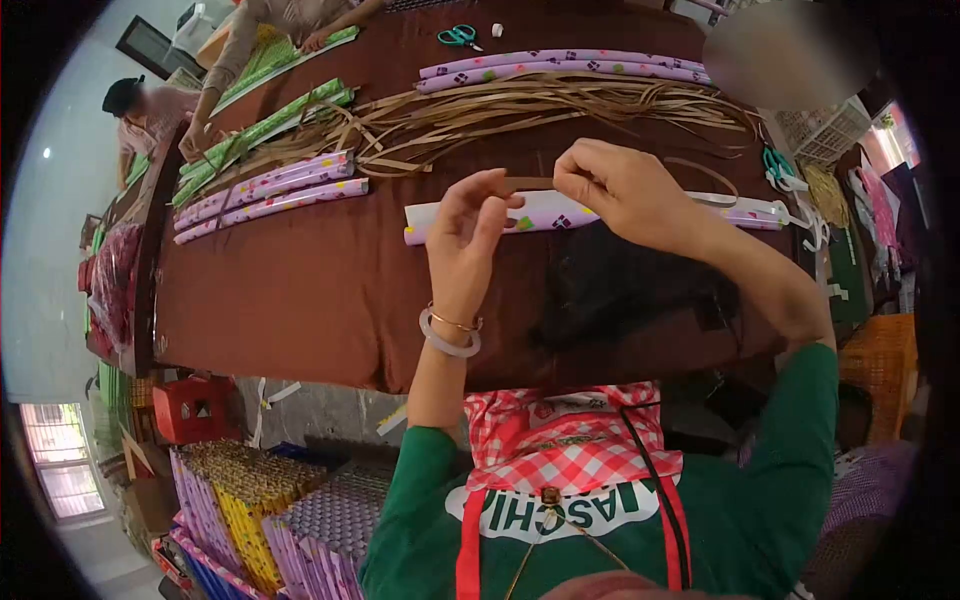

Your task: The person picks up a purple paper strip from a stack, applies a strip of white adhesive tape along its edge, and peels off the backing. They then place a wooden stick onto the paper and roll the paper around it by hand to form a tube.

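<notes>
Both hands are raised over the table around a flat brown strip (530, 184). My right hand (625, 195) pinches the strip between thumb and fingers. The strip's loose part loops out behind that hand to the right. My left hand (465, 222) has curled fingers closed on the strip's other end, with the thumb somewhat apart. Below the hands lies a purple patterned roll (540, 218) with a white edge, partly hidden by them. Farther back, a long bundle of brown strips (520, 103) is spread across the table.
More purple rolls (560, 60) lie behind the strips, and tied rolls (270, 205) sit at left beside green rolls (265, 130). Teal scissors (460, 37) rest at the back, another pair (778, 165) at right. Co-workers are at the far left. Packed rolls (250, 500) stand below the brown-covered table (270, 300).
</notes>
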`<action>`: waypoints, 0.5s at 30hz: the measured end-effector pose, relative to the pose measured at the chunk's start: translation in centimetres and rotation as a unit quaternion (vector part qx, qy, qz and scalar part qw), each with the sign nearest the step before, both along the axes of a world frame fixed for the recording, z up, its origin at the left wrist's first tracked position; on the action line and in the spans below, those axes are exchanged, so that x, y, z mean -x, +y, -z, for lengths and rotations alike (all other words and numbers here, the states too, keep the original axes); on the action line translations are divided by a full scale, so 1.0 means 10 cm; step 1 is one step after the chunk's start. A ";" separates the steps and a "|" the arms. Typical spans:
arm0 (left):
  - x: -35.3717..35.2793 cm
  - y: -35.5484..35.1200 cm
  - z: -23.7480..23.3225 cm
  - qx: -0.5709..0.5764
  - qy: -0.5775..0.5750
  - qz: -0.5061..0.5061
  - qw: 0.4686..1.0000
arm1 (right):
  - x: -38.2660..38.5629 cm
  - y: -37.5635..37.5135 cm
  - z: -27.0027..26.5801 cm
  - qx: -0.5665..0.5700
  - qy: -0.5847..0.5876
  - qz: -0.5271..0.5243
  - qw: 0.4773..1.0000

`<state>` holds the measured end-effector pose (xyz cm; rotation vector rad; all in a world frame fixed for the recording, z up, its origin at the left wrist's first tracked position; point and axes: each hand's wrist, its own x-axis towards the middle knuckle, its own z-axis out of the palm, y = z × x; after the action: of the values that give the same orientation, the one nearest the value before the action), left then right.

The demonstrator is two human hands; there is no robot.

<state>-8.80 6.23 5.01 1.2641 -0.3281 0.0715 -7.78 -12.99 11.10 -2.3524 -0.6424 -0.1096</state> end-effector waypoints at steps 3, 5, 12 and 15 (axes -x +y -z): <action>0.03 -0.09 -0.09 -0.006 -0.008 0.005 1.000 | 0.09 -0.03 0.01 0.026 0.001 -0.013 1.000; 0.05 -0.12 -0.08 -0.060 -0.019 0.000 0.998 | 0.15 -0.07 0.01 0.025 0.000 -0.012 1.000; 0.14 0.09 -0.03 -0.052 0.024 -0.100 0.993 | 0.67 -0.56 -0.19 0.034 0.030 0.065 0.997; 0.21 0.12 -0.05 -0.157 0.032 -0.114 0.981 | 1.14 -0.91 -0.41 0.045 0.071 0.094 0.992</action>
<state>-10.90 7.41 5.50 1.6103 -0.1395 0.1789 -19.17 -22.13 15.19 -2.4776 -0.3631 0.0045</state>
